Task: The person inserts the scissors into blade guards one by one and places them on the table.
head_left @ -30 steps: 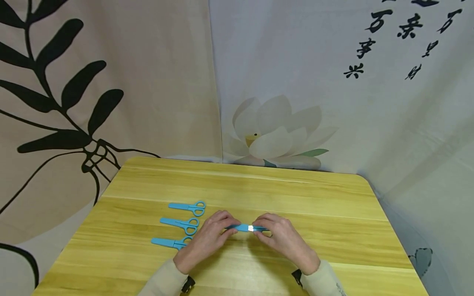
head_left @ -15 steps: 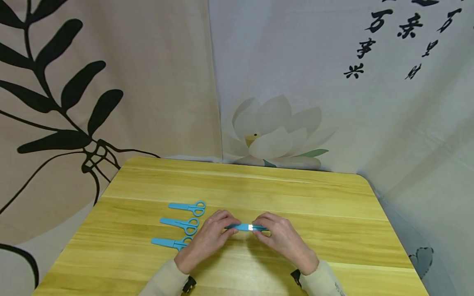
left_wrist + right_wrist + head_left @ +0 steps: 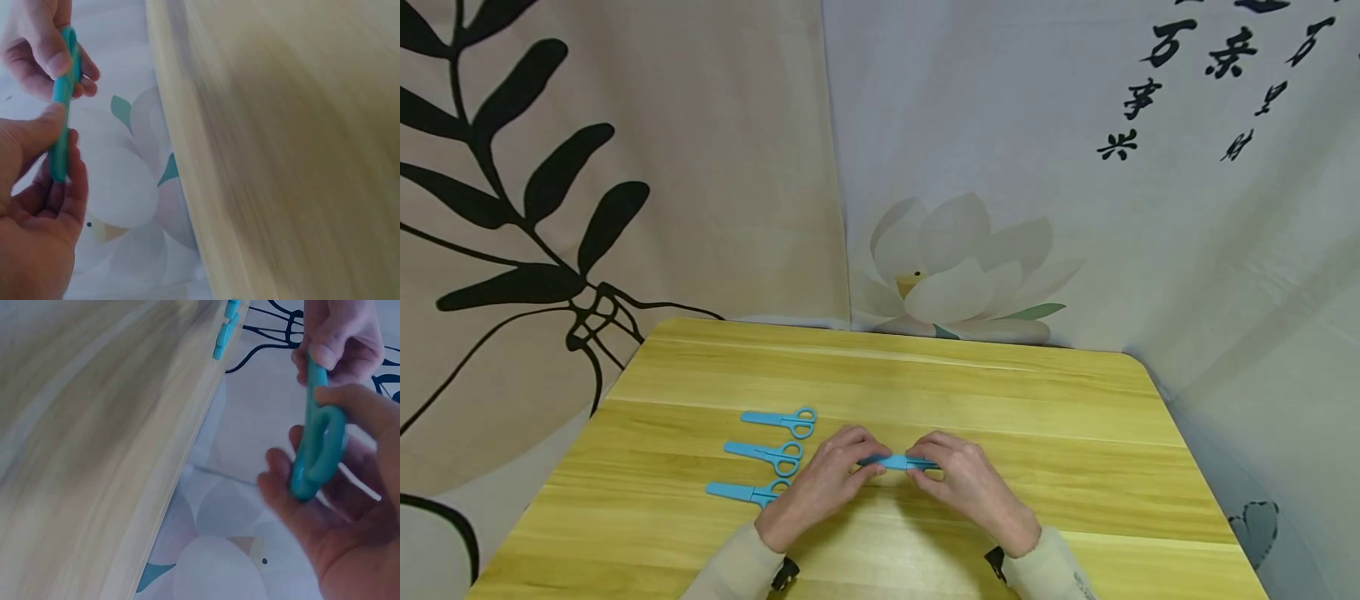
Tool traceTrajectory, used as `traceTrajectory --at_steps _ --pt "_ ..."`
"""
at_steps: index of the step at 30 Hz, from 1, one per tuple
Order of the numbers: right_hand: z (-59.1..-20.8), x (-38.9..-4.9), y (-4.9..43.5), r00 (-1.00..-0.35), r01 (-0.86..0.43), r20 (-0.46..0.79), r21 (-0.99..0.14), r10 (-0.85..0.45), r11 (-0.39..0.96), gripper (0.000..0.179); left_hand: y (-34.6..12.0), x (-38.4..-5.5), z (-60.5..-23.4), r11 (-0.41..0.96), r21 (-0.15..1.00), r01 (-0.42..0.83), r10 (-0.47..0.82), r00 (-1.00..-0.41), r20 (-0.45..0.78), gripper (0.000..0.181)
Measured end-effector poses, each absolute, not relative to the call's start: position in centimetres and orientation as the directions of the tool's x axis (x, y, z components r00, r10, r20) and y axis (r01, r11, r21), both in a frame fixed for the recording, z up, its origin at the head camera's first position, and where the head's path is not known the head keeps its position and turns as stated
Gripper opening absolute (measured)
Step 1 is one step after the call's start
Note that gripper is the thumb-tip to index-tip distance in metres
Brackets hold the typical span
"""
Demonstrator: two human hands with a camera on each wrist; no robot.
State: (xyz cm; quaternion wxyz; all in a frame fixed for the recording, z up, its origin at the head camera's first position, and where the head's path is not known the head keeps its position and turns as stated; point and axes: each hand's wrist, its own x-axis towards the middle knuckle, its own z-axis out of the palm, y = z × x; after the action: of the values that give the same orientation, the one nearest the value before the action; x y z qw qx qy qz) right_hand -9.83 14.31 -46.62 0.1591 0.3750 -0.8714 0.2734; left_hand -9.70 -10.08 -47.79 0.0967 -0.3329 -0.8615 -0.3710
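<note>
Both hands hold one pair of blue scissors (image 3: 897, 462) above the table, lying crosswise between them. My left hand (image 3: 823, 483) pinches the blue blade cover (image 3: 60, 147) between thumb and fingers. My right hand (image 3: 976, 487) grips the handle end, with a finger loop (image 3: 329, 445) showing in the right wrist view. Cover and handle now meet, and no bare metal shows between them. To the left lie three more blue covered scissors: a far pair (image 3: 775, 418), a middle pair (image 3: 760, 452) and a near pair (image 3: 737, 492), whose loops are partly behind the left hand.
The wooden table (image 3: 1037, 417) has a rounded far right corner. Patterned curtains (image 3: 737, 167) hang just behind its far edge. Dark straps or devices sit at both wrists, by the pale sleeves (image 3: 737, 567).
A bright strip of blade between cover and handle has vanished. The right hand has shifted slightly left, toward the left hand. The three scissors on the table have stayed put.
</note>
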Motion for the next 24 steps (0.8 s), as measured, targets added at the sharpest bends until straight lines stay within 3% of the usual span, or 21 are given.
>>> traceTrajectory --at_steps 13,24 --pt "-46.94 -9.94 14.15 -0.675 -0.736 0.476 -0.379 -0.564 0.561 0.020 -9.87 -9.59 -47.49 0.535 0.567 0.626 0.507 -0.775 0.378 0.016" --pt "-47.34 -10.14 13.68 -0.641 -0.764 0.479 -0.319 -0.600 0.561 0.025 -10.22 -9.64 -47.55 0.616 0.499 0.610 0.532 -0.789 0.308 0.017"
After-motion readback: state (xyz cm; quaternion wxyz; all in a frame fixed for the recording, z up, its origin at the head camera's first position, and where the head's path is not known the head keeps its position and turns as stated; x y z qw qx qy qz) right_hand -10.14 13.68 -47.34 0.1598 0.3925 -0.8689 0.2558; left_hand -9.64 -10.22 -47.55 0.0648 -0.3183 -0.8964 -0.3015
